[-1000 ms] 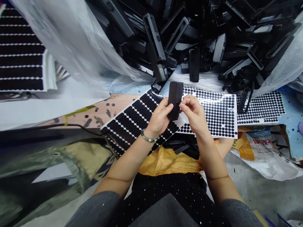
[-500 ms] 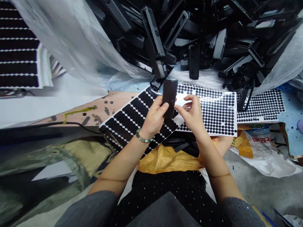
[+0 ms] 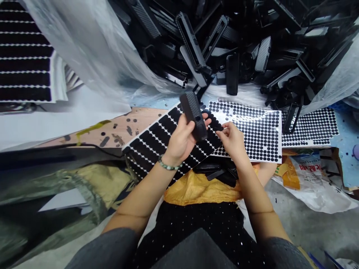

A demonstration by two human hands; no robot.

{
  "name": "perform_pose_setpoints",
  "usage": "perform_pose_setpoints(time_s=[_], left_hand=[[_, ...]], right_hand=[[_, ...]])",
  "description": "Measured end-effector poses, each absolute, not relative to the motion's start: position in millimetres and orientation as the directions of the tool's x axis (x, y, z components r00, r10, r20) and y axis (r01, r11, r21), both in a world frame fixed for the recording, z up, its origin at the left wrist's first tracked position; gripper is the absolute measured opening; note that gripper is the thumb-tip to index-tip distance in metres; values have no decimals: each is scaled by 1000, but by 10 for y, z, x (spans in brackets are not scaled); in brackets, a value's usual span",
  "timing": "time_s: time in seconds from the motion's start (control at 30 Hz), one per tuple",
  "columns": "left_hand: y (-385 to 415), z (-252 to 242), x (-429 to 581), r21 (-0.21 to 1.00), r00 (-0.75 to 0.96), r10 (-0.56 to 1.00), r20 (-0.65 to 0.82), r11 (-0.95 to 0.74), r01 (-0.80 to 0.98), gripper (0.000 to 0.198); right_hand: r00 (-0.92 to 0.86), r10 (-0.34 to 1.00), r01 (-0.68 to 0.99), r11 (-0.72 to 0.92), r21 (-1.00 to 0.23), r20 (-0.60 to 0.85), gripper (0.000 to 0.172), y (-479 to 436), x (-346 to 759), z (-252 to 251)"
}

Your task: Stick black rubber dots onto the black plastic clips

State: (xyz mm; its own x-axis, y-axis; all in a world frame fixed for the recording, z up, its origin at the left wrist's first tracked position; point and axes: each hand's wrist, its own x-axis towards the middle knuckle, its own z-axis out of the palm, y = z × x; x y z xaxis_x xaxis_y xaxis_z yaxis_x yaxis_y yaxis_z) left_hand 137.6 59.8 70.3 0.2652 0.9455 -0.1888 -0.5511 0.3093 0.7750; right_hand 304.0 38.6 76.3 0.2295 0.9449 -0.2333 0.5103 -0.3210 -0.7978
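My left hand [image 3: 181,140] grips a black carbon-fibre-textured plastic piece [image 3: 193,116], which stands tilted with its top leaning left. My right hand [image 3: 232,142] is just right of that piece, with thumb and fingertips pinched together over the sheets and nothing visible between them. Beneath my hands lie a sheet of black oblong adhesive pads [image 3: 165,140] and a sheet of small round black dots [image 3: 252,130]. My left wrist wears a beaded bracelet [image 3: 168,165].
A large heap of black plastic parts [image 3: 238,41] rests on clear plastic sheeting [image 3: 78,48] beyond the sheets. Another dot sheet [image 3: 310,129] lies right, a pad sheet [image 3: 24,63] upper left. A stained wooden board [image 3: 117,129] and a printed bag [image 3: 305,172] lie nearby.
The black piece has tilted further left in my left hand, showing more of its textured face. My right hand has drawn back from it, down and to the right.
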Motion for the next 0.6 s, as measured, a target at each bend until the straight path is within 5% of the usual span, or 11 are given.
perform_pose_setpoints(time_s=[0.1,0.23,0.33,0.47,0.6], left_hand=[[664,508,1473,717,297,906,-301,420,-556,23],[725,325,1500,707,285,906,-314,424,-567,22],[733,302,1469,715,308,912,-271,405,-571,25],[653,406,1442,718,332,918,-215,379,-584,38],[528,559,1450,764,346,927,-145,327,-557,43]], right_hand=[[212,977,725,-182,-664,-36,5,366,3082,695],[122,981,740,12,-672,151,8,322,3134,607],[179,968,570,43,-820,176,9,295,3215,598],[311,950,185,-55,-981,6,19,272,3259,667],[247,969,129,-64,-990,-30,19,256,3128,776]])
